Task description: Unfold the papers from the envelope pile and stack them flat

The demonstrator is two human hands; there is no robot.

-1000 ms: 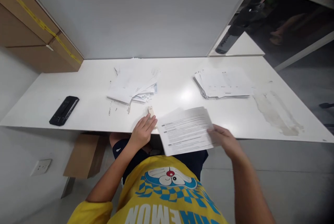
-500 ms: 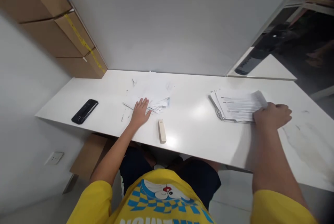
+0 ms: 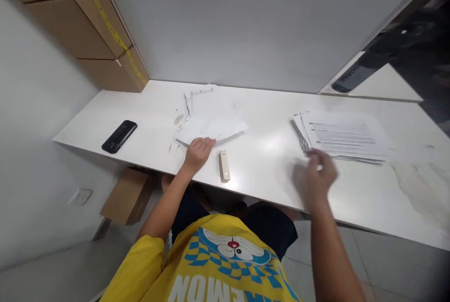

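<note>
My left hand rests on the near edge of a loose pile of white papers on the white table, its fingers curled over a sheet's lower edge. A small cream stapler lies just right of that hand. My right hand hovers over the table, blurred by motion, a little left of and nearer than a stack of printed sheets. It seems to hold nothing, but its fingers are smeared.
A black phone-like device lies at the table's left end. Brown cardboard boxes stand against the wall at far left, another box under the table. A grey smudge marks the table's right part.
My right hand laid the printed sheet on the right stack, let go and drew back to the left. My left hand moved from the stapler onto the left paper pile.
</note>
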